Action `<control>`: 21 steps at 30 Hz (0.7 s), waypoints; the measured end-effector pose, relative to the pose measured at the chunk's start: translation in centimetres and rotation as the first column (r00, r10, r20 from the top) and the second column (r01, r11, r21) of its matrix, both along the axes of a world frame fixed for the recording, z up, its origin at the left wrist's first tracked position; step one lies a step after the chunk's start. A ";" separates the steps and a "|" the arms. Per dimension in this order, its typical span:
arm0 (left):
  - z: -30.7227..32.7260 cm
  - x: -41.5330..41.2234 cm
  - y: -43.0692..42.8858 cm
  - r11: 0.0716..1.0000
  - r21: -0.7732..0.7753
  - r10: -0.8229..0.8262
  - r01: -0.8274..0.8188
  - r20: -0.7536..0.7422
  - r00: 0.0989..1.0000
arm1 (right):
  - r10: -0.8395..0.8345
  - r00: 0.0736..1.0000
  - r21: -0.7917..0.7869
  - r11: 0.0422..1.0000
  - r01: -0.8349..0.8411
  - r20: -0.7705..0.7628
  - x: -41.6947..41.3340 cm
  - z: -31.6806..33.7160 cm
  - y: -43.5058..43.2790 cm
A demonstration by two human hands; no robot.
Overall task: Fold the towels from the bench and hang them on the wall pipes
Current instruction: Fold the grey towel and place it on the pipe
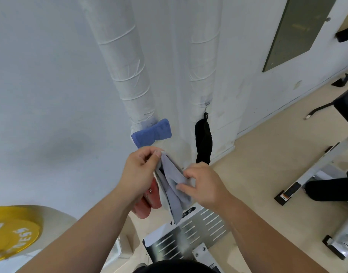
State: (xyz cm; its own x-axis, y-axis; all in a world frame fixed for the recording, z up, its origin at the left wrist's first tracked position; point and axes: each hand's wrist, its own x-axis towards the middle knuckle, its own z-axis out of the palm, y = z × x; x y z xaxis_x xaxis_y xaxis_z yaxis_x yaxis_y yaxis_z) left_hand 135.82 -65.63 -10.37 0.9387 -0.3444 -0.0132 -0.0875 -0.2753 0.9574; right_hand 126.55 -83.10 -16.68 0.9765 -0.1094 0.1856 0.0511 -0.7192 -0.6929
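Two hang at the pipes, blue towel and black towel; my left hand and right hand pinch the grey towel mid-fold.

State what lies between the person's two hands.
A grey towel, partly folded, hangs between the left hand and the right hand; each hand pinches an edge of it. The head view shows this.

- I face a white painted wall, evenly lit.
- High at the wall's right: a grey-green panel.
- Below the wall: beige floor.
- Low at the wall's left: a yellow weight plate.
- Right of the wall, on the floor: a white metal frame.
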 end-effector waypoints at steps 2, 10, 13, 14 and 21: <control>-0.1 1.2 0.7 0.997 -0.012 0.083 -0.083 0.028 0.996 | 0.014 1.000 -0.172 0.985 -0.015 -0.006 -0.5 -1.2 -0.6; -1.1 3.7 3.5 0.970 0.041 0.237 -0.239 0.061 0.970 | -0.008 0.972 -0.514 0.850 -0.116 -0.233 -2.4 -2.7 -3.2; -1.3 3.9 4.4 0.964 0.067 0.250 -0.256 0.085 0.965 | -0.056 0.951 -0.580 0.803 -0.137 -0.303 -2.9 -2.6 -4.3; -1.4 3.9 4.6 0.963 0.081 0.250 -0.257 0.089 0.964 | -0.070 0.945 -0.579 0.804 -0.136 -0.319 -3.1 -2.5 -4.8; -2.8 3.8 6.7 0.954 0.196 0.211 -0.225 0.089 0.973 | -0.216 0.970 -0.290 0.941 0.176 -0.113 -4.4 -1.1 -7.9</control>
State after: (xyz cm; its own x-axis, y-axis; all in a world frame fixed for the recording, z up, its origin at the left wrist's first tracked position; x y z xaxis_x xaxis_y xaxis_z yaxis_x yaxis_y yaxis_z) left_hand 139.65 -58.91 -13.15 0.9918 -0.1275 0.0033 -0.0649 -0.4827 0.8734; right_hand 122.16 -90.98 -17.78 0.9591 -0.2657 0.0974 -0.1943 -0.8685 -0.4561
